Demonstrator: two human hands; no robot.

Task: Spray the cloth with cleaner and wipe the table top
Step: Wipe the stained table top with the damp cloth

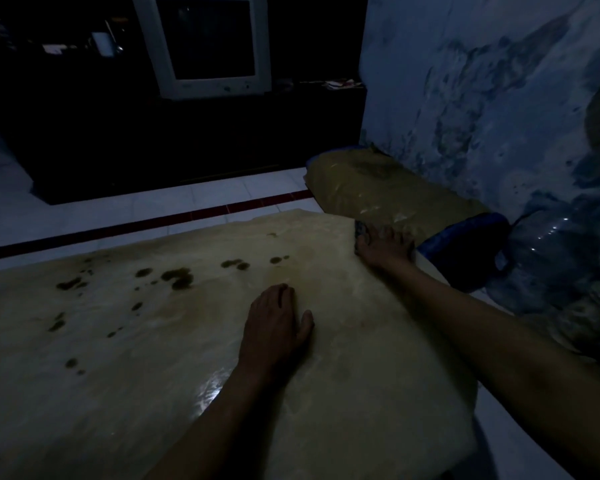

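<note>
The table top [118,341] is a tan, glossy surface with several dark stains on its left and far parts. My left hand [274,327] rests flat on it near the middle, fingers straight. At the table's far right corner my right hand [383,245] presses down on a small dark cloth [360,230], of which only a patterned edge shows past the fingers. No spray bottle is in view. The scene is very dim.
A tan cushioned bench with a blue edge [388,188] stands just beyond the right corner, against a mottled blue wall [482,98]. A large clear water jug [551,251] lies at the right. An old monitor [205,43] sits on a dark cabinet across the white tiled floor [118,209].
</note>
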